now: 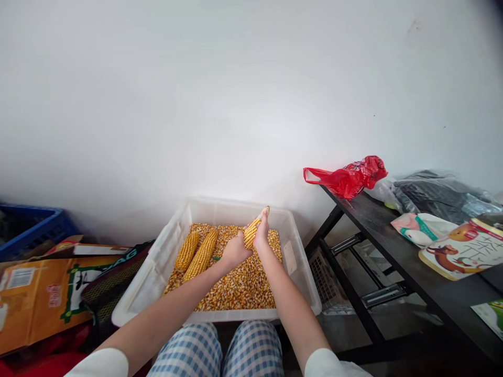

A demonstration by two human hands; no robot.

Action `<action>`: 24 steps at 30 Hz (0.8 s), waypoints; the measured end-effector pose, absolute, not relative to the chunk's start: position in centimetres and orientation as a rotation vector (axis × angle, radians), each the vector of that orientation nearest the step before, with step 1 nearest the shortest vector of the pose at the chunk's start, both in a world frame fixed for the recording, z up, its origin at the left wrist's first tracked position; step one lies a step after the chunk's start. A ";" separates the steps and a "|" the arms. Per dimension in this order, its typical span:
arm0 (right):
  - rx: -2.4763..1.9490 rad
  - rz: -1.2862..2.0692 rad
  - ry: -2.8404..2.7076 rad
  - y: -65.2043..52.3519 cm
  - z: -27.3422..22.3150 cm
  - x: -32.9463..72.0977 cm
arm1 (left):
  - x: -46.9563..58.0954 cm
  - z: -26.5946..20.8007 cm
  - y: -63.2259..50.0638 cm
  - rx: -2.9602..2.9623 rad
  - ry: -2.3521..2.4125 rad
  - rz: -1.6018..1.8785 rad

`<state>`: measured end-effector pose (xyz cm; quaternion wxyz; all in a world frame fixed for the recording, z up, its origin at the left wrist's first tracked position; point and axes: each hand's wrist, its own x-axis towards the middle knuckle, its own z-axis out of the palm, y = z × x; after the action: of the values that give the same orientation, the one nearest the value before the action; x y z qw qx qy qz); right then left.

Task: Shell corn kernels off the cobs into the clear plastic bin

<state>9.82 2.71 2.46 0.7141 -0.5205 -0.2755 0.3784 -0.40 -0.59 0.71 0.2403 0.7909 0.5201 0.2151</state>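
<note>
Over a translucent plastic bin [137, 298] I hold a yellow corn cob [251, 232], tilted with its tip up and to the right. My left hand [237, 250] is closed around its lower left side. My right hand [261, 233] grips it from the right, fingers along the upper part; some of the fingers are hidden behind the cob. Loose corn kernels [236, 288] cover the bin's floor. Two more cobs, a shorter one [187, 251] and a longer one [202, 255], lie on the kernels at the left, both covered in kernels.
To the right stands a black table [377, 235] bearing a red plastic bag [349, 178], a clear-wrapped dark bundle [432, 193] and printed packets [459, 251]. At left are an orange cardboard box [43, 298], a black mesh bag [106, 293] and a blue crate [43, 230]. A white wall [236, 104] rises behind.
</note>
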 end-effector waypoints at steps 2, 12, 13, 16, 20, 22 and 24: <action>-1.151 0.849 -0.582 2.6 2.6 9.6 | -0.4 0.8 -0.7 2.151 1.393 0.602; -1.207 0.607 -0.803 1.9 3.2 12.2 | -0.6 1.1 -0.3 1.808 0.932 0.692; -1.254 0.564 -0.850 1.8 3.3 12.8 | -0.7 1.1 -0.2 1.767 0.917 0.657; -1.345 0.485 -0.915 1.6 3.4 13.9 | -1.0 1.0 0.1 1.752 0.966 0.605; -1.169 0.909 -0.721 2.0 3.2 12.7 | -1.1 0.4 0.8 1.918 1.215 0.719; -1.038 1.124 -0.550 2.3 3.1 11.4 | -1.1 0.1 1.1 1.985 1.273 0.695; -0.967 1.135 -0.427 2.3 3.0 10.3 | -1.0 -0.1 1.1 2.043 1.214 0.598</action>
<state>10.33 2.35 3.03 0.7140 -0.4367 -0.1925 0.5123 -1.03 1.14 -0.09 0.3386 0.7844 0.4663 0.2295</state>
